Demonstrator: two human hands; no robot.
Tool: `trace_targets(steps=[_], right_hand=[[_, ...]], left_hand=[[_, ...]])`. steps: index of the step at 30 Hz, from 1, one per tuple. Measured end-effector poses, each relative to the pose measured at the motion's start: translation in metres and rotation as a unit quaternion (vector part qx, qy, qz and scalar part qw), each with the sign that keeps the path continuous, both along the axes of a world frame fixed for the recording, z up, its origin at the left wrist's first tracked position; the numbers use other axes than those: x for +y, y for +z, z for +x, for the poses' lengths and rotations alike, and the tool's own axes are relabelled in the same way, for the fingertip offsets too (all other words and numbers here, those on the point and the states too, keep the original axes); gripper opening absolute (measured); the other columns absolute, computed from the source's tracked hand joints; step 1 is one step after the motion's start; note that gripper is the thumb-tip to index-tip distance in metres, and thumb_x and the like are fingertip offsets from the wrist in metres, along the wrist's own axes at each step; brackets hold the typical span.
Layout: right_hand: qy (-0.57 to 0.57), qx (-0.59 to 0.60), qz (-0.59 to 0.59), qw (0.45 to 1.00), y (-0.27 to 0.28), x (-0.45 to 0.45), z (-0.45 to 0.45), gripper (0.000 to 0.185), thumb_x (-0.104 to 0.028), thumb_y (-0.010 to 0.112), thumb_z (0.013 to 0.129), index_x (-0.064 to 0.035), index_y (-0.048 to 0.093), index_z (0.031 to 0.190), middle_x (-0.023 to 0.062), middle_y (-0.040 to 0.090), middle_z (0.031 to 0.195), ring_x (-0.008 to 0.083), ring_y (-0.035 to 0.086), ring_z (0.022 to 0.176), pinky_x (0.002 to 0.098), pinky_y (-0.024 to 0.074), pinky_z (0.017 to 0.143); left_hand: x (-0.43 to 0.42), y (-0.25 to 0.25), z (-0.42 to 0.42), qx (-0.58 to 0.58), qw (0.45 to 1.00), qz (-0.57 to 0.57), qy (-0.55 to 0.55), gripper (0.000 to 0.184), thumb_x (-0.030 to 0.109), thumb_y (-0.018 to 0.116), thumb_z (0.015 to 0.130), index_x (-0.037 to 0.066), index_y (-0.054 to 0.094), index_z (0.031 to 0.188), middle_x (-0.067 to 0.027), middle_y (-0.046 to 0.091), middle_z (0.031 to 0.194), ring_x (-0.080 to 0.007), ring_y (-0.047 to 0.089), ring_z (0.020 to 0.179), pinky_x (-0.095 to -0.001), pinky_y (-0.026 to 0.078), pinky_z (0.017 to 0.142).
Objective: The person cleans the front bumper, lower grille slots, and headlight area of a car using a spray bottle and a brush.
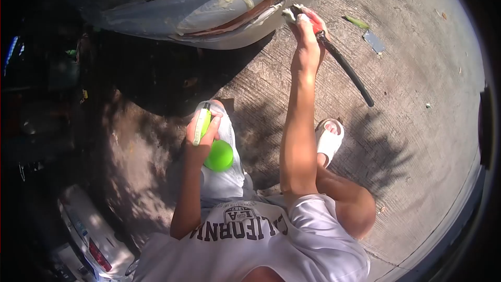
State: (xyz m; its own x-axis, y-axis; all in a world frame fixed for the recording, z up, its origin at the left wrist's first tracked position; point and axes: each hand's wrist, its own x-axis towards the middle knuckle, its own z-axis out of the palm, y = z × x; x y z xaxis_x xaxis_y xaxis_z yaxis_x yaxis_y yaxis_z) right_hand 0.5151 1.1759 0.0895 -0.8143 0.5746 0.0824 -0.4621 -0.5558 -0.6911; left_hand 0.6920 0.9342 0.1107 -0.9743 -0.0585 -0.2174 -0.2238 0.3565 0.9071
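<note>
My left hand (pixel 209 131) is over my left knee, its fingers closed round a lime-green and white tool (pixel 202 125) with a dark tip. Just below that hand is a bright green round thing (pixel 218 155); I cannot tell whether it joins the tool. My right hand (pixel 308 32) reaches out to the end of a car bumper (pixel 219 18), fingers wrapped round a red and black tool (pixel 319 32). Its long black shaft (pixel 348 70) points back toward me. Whitish foam or paste is by the fingertips. The bumper bears a long reddish-brown patch and pale smears.
Rough concrete ground (pixel 417 78) spreads on the right, with a small grey flat piece (pixel 373 42) and a green leaf (pixel 357 22) on it. My sandalled foot (pixel 330 138) stands below. A white car (pixel 94 235) is at lower left. Deep shadow covers the left side.
</note>
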Motion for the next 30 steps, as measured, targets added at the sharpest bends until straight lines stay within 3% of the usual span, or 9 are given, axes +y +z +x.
trace_targets(steps=[3,6,10,14,18,20,24,27,30], right_hand=[[-0.075,-0.005,0.098,0.992,0.022,-0.014,-0.005,0.027,-0.004,0.072,0.085,0.0063,0.062,0.108,0.0132,0.068,0.094,0.0179,0.067,0.083,0.0309,0.0578,0.078],[-0.091,-0.122,0.136,0.979,0.019,-0.064,0.009,0.017,-0.005,0.074,0.080,0.0030,0.067,0.093,0.0092,0.068,0.083,0.0128,0.064,0.076,0.0251,0.0515,0.071],[-0.074,-0.206,0.215,0.952,0.011,-0.128,0.028,0.017,-0.009,0.076,0.076,0.0012,0.066,0.085,0.0058,0.066,0.079,0.0111,0.061,0.075,0.0252,0.0489,0.074],[-0.106,-0.108,0.040,0.988,0.017,-0.071,-0.004,0.012,-0.004,0.073,0.079,0.0028,0.065,0.085,0.0046,0.065,0.076,0.0108,0.060,0.067,0.0244,0.0483,0.064],[-0.096,-0.130,-0.008,0.987,0.020,-0.123,0.014,0.012,-0.003,0.071,0.078,0.0039,0.065,0.085,0.0056,0.064,0.078,0.0110,0.058,0.069,0.0249,0.0479,0.066],[-0.113,-0.194,0.175,0.959,-0.006,-0.161,0.017,0.015,-0.003,0.071,0.077,0.0049,0.064,0.087,0.0070,0.065,0.080,0.0118,0.059,0.073,0.0260,0.0481,0.070],[-0.092,-0.160,-0.044,0.982,0.019,-0.131,0.024,0.012,-0.004,0.068,0.079,0.0047,0.066,0.087,0.0049,0.065,0.081,0.0114,0.059,0.070,0.0253,0.0487,0.069],[-0.017,-0.162,-0.088,0.983,0.018,-0.118,0.017,0.006,0.000,0.065,0.080,0.0019,0.066,0.086,0.0033,0.065,0.080,0.0115,0.059,0.066,0.0276,0.0507,0.063],[0.075,-0.273,-0.011,0.959,0.001,-0.182,0.023,0.013,-0.006,0.071,0.075,-0.0001,0.064,0.085,0.0029,0.064,0.080,0.0114,0.058,0.066,0.0277,0.0494,0.065]], left_hand=[[0.009,0.005,0.003,-0.016,1.000,0.020,0.001,0.009,0.014,0.064,0.094,0.007,0.064,0.099,0.0010,0.059,0.071,-0.0060,0.052,0.059,-0.0228,0.042,0.057],[0.013,0.009,0.009,-0.017,0.999,0.041,0.008,0.008,0.013,0.065,0.093,0.007,0.064,0.098,0.0007,0.059,0.072,-0.0055,0.053,0.058,-0.0227,0.042,0.056],[0.014,0.011,0.009,-0.007,0.999,0.040,0.007,0.009,0.012,0.065,0.093,0.006,0.063,0.099,0.0009,0.058,0.071,-0.0057,0.052,0.058,-0.0224,0.042,0.057],[0.001,0.017,0.010,0.002,0.999,0.041,0.035,0.009,0.011,0.064,0.094,0.006,0.063,0.101,0.0006,0.061,0.077,-0.0057,0.053,0.060,-0.0223,0.042,0.058],[-0.009,0.016,0.011,0.000,0.998,0.030,0.047,0.010,0.013,0.063,0.094,0.007,0.063,0.102,0.0002,0.064,0.084,-0.0057,0.053,0.060,-0.0231,0.043,0.057],[-0.010,0.013,0.013,-0.010,0.998,0.027,0.053,0.011,0.014,0.062,0.094,0.007,0.063,0.103,0.0001,0.065,0.085,-0.0059,0.052,0.059,-0.0233,0.043,0.057],[-0.016,0.014,0.019,-0.010,0.997,0.032,0.071,0.011,0.014,0.062,0.094,0.006,0.063,0.103,-0.0001,0.064,0.082,-0.0062,0.052,0.059,-0.0234,0.042,0.056],[-0.025,0.004,0.023,0.003,0.998,0.035,0.046,0.013,0.014,0.063,0.094,0.006,0.062,0.104,0.0007,0.059,0.075,-0.0067,0.052,0.059,-0.0243,0.041,0.056],[-0.020,0.004,0.023,-0.017,0.997,0.043,0.055,0.012,0.015,0.063,0.094,0.006,0.062,0.103,0.0005,0.059,0.075,-0.0070,0.052,0.058,-0.0247,0.042,0.056]])
